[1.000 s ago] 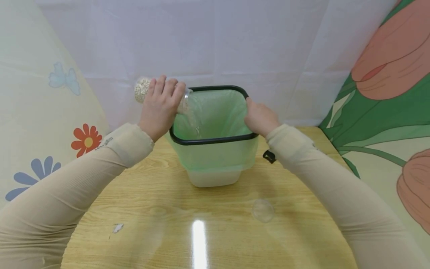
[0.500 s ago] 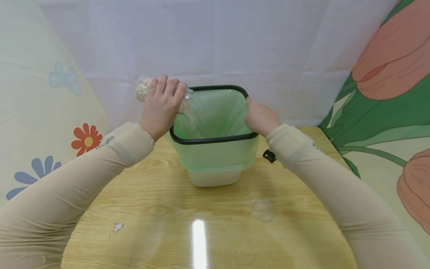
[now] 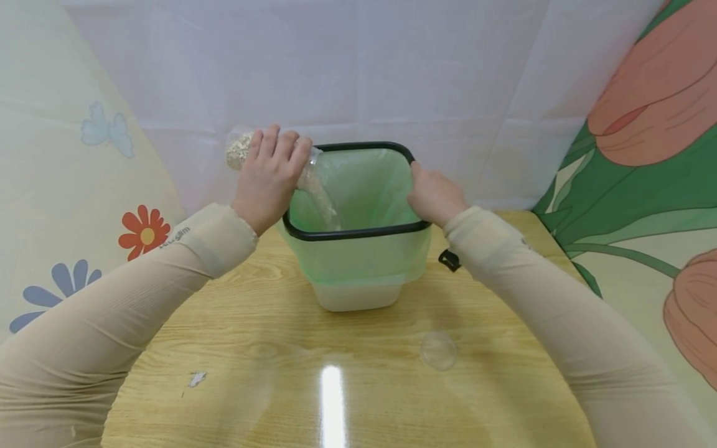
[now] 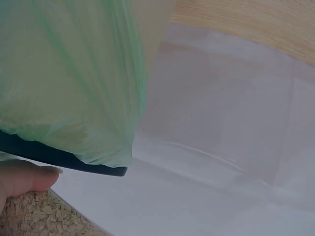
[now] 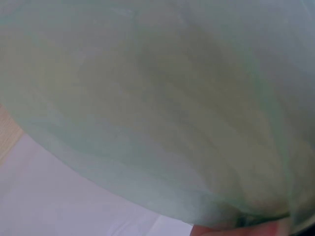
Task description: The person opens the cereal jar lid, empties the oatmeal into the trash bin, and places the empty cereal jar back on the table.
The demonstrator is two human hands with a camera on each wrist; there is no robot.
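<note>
The left hand is wrapped round a jar, which lies tilted under the palm: its flake-filled end pokes out on the outer side of the hand, its mouth on the inner side, over the bin. A stream of flakes runs down from the mouth, just beside that hand, into the green bag. Across from it, the right hand grips the bin's black rim. The palm covers the jar's middle, and I can't see where the flakes land, as the near rim hides it. Most of the right fingers are out of sight; the right wrist view is blurry bag, with fingertips cut off at the bottom edge.
</note>
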